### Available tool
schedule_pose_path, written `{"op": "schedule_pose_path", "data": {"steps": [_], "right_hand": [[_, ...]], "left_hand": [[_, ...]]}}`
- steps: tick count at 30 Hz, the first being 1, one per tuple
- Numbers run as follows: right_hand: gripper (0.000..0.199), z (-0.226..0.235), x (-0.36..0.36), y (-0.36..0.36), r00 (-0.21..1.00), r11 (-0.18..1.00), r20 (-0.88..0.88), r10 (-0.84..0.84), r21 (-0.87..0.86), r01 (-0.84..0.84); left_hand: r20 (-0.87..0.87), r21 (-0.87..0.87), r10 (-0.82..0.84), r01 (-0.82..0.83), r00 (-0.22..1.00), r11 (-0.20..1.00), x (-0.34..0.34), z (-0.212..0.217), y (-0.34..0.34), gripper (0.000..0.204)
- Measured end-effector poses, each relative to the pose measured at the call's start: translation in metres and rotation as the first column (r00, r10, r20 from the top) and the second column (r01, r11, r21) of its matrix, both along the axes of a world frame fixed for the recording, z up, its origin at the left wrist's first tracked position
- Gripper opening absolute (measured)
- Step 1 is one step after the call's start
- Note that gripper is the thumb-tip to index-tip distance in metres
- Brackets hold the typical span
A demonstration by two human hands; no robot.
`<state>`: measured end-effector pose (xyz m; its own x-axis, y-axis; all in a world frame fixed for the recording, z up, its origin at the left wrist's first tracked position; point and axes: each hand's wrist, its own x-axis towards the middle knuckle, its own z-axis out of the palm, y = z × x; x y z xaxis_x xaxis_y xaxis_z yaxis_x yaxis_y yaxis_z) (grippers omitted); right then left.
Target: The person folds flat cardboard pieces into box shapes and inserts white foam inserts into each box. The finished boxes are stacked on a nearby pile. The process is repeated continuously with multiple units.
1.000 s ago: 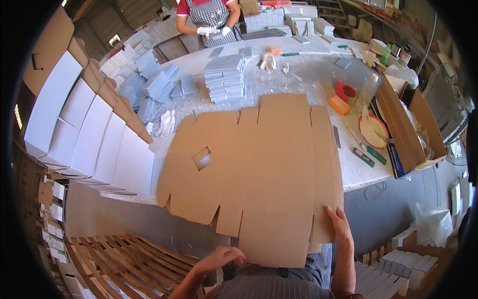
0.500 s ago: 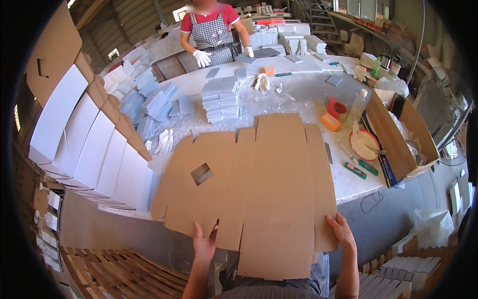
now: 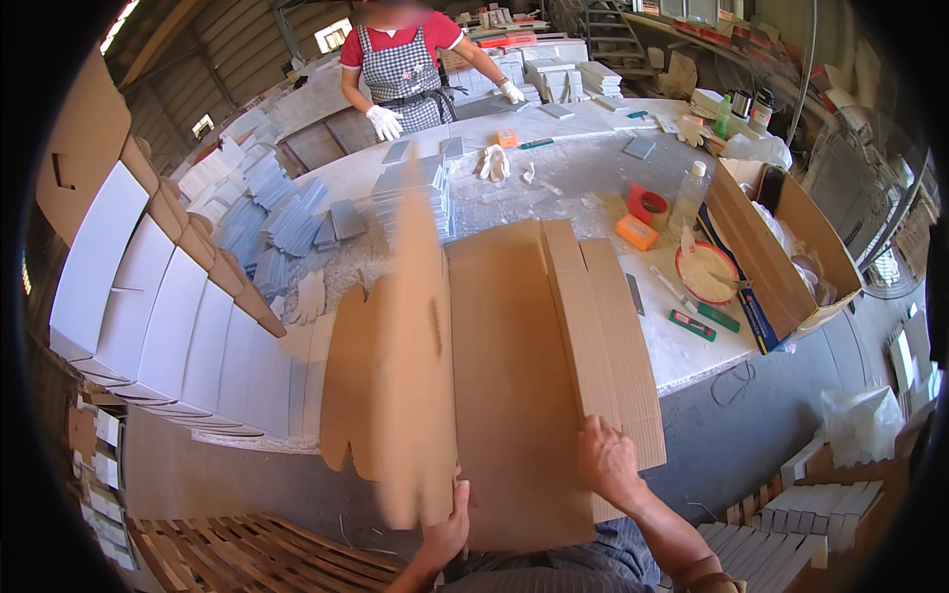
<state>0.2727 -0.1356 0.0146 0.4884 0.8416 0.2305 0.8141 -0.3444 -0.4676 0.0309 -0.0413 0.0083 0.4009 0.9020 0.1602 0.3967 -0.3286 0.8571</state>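
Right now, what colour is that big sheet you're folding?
Plain brown cardboard, unprinted; the head view shows it.

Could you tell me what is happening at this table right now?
A person holds a large flat cardboard box blank at its near edge with both bare hands, the left hand and the right hand. The blank's left part is raised and blurred, folding over the rest, which lies on the white table. Across the table, a co-worker in white gloves stands by stacks of grey tiles.
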Motion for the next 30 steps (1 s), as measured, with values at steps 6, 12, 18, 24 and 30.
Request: {"op": "schedule_pose_path", "data": {"steps": [6,12,18,24,30], "right_hand": [[0.052,0.013,0.001,-0.006,0.895,0.988,-0.432,0.112,-0.047,-0.146],[0.055,0.003,0.036,-0.040,0.886,0.904,-0.202,0.418,0.003,-0.427],[0.042,-0.006,0.045,-0.038,0.863,0.867,-0.086,0.499,0.049,-0.496],[0.024,-0.018,0.016,-0.025,0.899,0.885,-0.003,0.439,0.172,-0.432],[0.029,-0.041,-0.003,-0.010,0.912,0.869,-0.024,0.410,0.315,-0.382]], "left_hand": [[0.034,-0.077,0.074,-0.072,0.997,0.994,-0.006,-0.008,0.013,0.024],[-0.049,-0.041,0.066,-0.068,0.997,0.997,-0.018,0.001,0.022,0.026],[-0.148,0.019,0.046,-0.043,0.988,0.999,-0.020,0.011,0.027,0.031],[-0.070,-0.216,-0.010,-0.005,0.997,0.976,-0.049,-0.011,0.020,0.038],[0.359,-0.550,0.152,0.077,0.921,0.832,-0.029,-0.007,0.015,0.059]]}}
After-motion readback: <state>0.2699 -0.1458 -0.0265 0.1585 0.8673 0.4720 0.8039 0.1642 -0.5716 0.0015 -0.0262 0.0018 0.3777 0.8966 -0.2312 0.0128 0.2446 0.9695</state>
